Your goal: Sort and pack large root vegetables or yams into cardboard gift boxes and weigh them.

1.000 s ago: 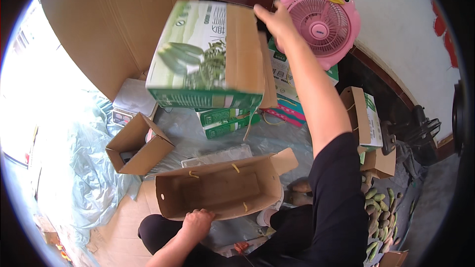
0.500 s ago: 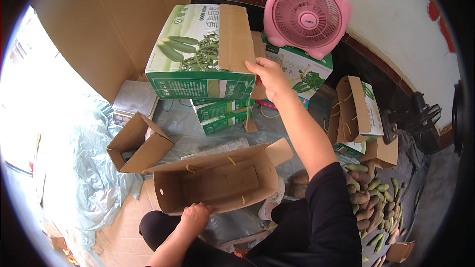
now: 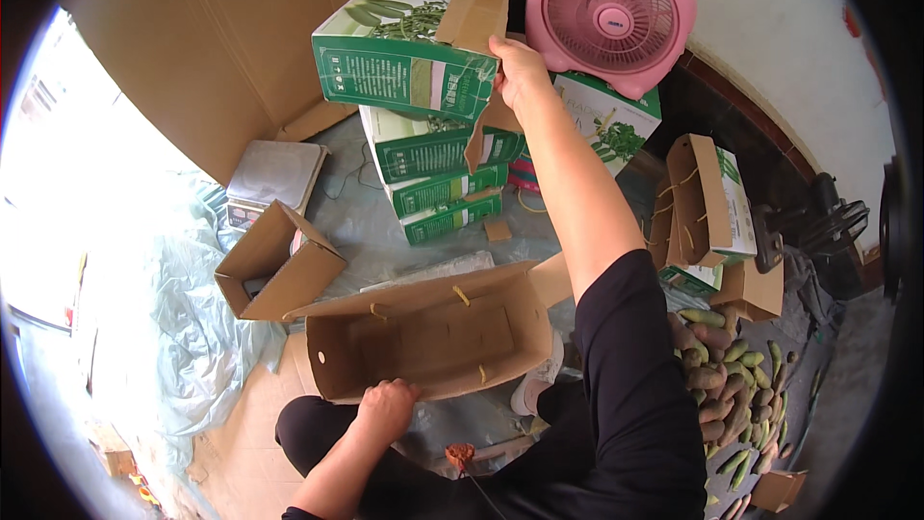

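Observation:
My right hand reaches far forward and grips the right end of a green-and-white printed carton, by its brown flap. That carton is at the top of a stack of similar green cartons; whether it rests fully on them I cannot tell. Close to my body, my left hand is closed over the near rim of an open cardboard box. Yellow cord handles show on the inner walls of this box, and nothing is visible inside it. Its right flap sticks outward.
A pink animal-shaped fan stands on another printed carton at the back. To the left are a scale, a small open box and plastic sheeting. Long green and brown-skinned radishes lie at right near handled boxes.
My right hand has moved the printed carton away from me, over the stack, uncovering more of the cartons beneath. My left hand keeps its place on the open box's rim.

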A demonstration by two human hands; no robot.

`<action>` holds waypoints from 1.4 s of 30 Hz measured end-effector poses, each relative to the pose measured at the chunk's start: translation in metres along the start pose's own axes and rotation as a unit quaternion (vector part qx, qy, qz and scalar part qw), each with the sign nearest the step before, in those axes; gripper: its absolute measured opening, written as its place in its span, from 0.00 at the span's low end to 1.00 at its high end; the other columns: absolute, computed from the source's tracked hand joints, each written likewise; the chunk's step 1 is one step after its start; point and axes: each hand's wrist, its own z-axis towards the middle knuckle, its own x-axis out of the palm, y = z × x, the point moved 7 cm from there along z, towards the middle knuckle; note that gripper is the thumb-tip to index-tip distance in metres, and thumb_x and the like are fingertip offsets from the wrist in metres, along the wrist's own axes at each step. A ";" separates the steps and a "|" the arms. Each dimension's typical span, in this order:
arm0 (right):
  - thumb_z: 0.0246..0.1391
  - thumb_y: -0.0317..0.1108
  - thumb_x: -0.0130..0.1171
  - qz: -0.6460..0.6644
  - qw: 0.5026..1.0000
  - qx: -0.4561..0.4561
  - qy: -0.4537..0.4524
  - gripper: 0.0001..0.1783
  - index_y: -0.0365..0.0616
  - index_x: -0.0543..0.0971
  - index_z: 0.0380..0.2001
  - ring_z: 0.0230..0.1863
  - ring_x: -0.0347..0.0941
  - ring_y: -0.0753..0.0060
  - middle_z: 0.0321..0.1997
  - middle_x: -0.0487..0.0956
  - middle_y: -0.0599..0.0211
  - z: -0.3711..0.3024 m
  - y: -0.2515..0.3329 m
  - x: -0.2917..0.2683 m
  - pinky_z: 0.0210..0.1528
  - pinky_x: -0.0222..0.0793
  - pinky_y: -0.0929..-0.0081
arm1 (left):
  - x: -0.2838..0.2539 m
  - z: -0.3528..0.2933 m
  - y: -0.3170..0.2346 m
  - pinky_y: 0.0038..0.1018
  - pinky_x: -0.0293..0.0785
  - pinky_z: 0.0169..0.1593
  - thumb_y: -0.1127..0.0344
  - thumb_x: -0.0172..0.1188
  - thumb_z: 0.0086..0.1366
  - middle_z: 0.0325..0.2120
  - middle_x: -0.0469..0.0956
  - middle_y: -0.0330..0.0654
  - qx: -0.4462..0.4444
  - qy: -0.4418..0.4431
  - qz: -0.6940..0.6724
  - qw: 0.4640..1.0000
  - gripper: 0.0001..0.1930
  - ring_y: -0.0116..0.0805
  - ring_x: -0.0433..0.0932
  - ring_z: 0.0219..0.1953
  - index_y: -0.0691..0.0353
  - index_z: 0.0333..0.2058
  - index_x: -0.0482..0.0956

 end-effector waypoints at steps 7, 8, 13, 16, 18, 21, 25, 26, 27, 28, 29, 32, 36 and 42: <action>0.54 0.45 0.58 -0.133 0.990 0.026 0.033 0.19 0.47 0.72 0.46 0.38 0.74 0.76 0.40 0.78 0.68 -0.061 -0.018 -0.041 0.34 0.68 0.77 | 0.011 0.008 0.005 0.36 0.77 0.34 0.70 0.51 0.55 0.28 0.76 0.42 0.006 -0.016 0.050 0.999 0.07 0.40 0.78 0.33 0.55 0.31 0.78; 0.55 0.44 0.57 -0.148 0.987 0.033 0.047 0.18 0.46 0.73 0.45 0.38 0.74 0.77 0.39 0.79 0.69 -0.072 -0.018 -0.051 0.33 0.68 0.77 | 0.007 0.008 0.005 0.35 0.77 0.34 0.71 0.50 0.55 0.28 0.76 0.43 0.007 -0.020 0.056 0.998 0.08 0.41 0.78 0.32 0.55 0.31 0.78; 0.55 0.41 0.56 -0.242 0.964 0.079 0.072 0.17 0.46 0.75 0.46 0.39 0.73 0.79 0.40 0.79 0.69 -0.149 -0.019 -0.133 0.36 0.67 0.80 | -0.003 0.012 0.007 0.38 0.74 0.40 0.77 0.51 0.48 0.31 0.77 0.50 0.013 -0.023 -0.018 1.000 0.15 0.48 0.77 0.37 0.59 0.37 0.77; 0.56 0.40 0.54 -0.293 0.949 0.110 0.026 0.15 0.49 0.75 0.46 0.37 0.72 0.83 0.38 0.78 0.74 -0.206 -0.025 -0.190 0.33 0.64 0.83 | -0.007 0.009 0.007 0.38 0.74 0.41 0.76 0.51 0.50 0.32 0.77 0.50 -0.010 -0.002 -0.011 1.000 0.16 0.48 0.77 0.38 0.58 0.38 0.78; 0.56 0.40 0.54 -0.303 0.945 0.120 0.011 0.14 0.50 0.76 0.45 0.35 0.71 0.84 0.36 0.77 0.76 -0.243 -0.039 -0.246 0.30 0.62 0.83 | -0.002 0.006 0.006 0.38 0.74 0.41 0.75 0.51 0.51 0.32 0.77 0.49 0.016 -0.035 -0.027 0.999 0.16 0.48 0.77 0.38 0.58 0.40 0.77; 0.56 0.40 0.55 -0.290 0.935 0.186 -0.088 0.14 0.50 0.75 0.44 0.32 0.70 0.84 0.34 0.77 0.76 -0.320 -0.066 -0.319 0.28 0.61 0.83 | 0.003 0.005 0.001 0.38 0.74 0.41 0.74 0.52 0.52 0.32 0.77 0.48 0.022 -0.037 -0.002 0.999 0.15 0.47 0.77 0.38 0.58 0.41 0.76; 0.56 0.37 0.54 -0.217 0.951 0.199 -0.097 0.13 0.45 0.76 0.43 0.29 0.73 0.80 0.32 0.78 0.74 -0.422 -0.135 -0.423 0.26 0.68 0.80 | -0.001 0.006 -0.006 0.38 0.74 0.42 0.74 0.54 0.51 0.32 0.77 0.48 0.044 -0.051 -0.010 0.998 0.14 0.48 0.77 0.38 0.59 0.39 0.76; 0.55 0.37 0.54 -0.130 0.956 0.229 -0.131 0.14 0.46 0.76 0.44 0.31 0.74 0.79 0.33 0.78 0.73 -0.445 -0.163 -0.424 0.28 0.69 0.79 | -0.001 0.003 0.000 0.38 0.74 0.42 0.74 0.54 0.51 0.32 0.77 0.48 0.032 -0.050 -0.009 0.998 0.14 0.48 0.77 0.38 0.59 0.39 0.76; 0.55 0.37 0.54 -0.044 0.951 0.257 -0.167 0.15 0.47 0.76 0.45 0.32 0.75 0.77 0.34 0.78 0.71 -0.466 -0.189 -0.423 0.30 0.71 0.79 | -0.001 0.000 0.003 0.38 0.74 0.42 0.73 0.54 0.51 0.31 0.77 0.48 0.031 -0.059 0.004 0.998 0.13 0.48 0.77 0.38 0.59 0.38 0.75; 0.55 0.37 0.54 -0.051 0.949 0.252 -0.182 0.15 0.47 0.76 0.45 0.32 0.75 0.77 0.34 0.78 0.71 -0.486 -0.198 -0.478 0.30 0.71 0.79 | -0.002 0.007 -0.006 0.38 0.74 0.42 0.73 0.54 0.51 0.31 0.77 0.48 0.054 -0.070 0.009 0.996 0.13 0.48 0.77 0.39 0.59 0.37 0.75; 0.54 0.38 0.54 -0.150 0.949 0.230 -0.157 0.16 0.47 0.76 0.46 0.35 0.75 0.74 0.36 0.78 0.69 -0.517 -0.222 -0.504 0.33 0.71 0.76 | -0.002 0.011 -0.006 0.39 0.74 0.42 0.73 0.54 0.51 0.32 0.77 0.49 0.051 -0.064 0.012 0.997 0.12 0.49 0.77 0.39 0.60 0.37 0.75; 0.51 0.41 0.54 -0.437 0.880 0.160 -0.093 0.21 0.48 0.75 0.49 0.43 0.75 0.64 0.42 0.79 0.61 -0.573 -0.315 -0.507 0.42 0.71 0.69 | 0.000 0.026 -0.010 0.41 0.73 0.44 0.71 0.55 0.52 0.34 0.78 0.50 0.058 -0.079 -0.012 0.995 0.13 0.50 0.76 0.40 0.60 0.39 0.76; 0.50 0.41 0.53 -0.383 0.879 0.234 -0.161 0.22 0.48 0.75 0.49 0.46 0.75 0.61 0.43 0.78 0.57 -0.633 -0.351 -0.487 0.43 0.71 0.64 | -0.009 0.023 -0.002 0.41 0.69 0.50 0.68 0.58 0.54 0.40 0.76 0.54 0.035 -0.062 -0.046 0.996 0.18 0.53 0.73 0.45 0.61 0.45 0.75; 0.49 0.39 0.53 -0.652 0.730 0.177 0.101 0.21 0.45 0.76 0.47 0.46 0.76 0.59 0.44 0.78 0.53 -0.675 -0.371 -0.417 0.44 0.70 0.63 | -0.019 0.015 -0.012 0.42 0.68 0.46 0.71 0.57 0.52 0.38 0.75 0.59 0.090 -0.088 -0.084 0.989 0.17 0.56 0.72 0.44 0.65 0.43 0.74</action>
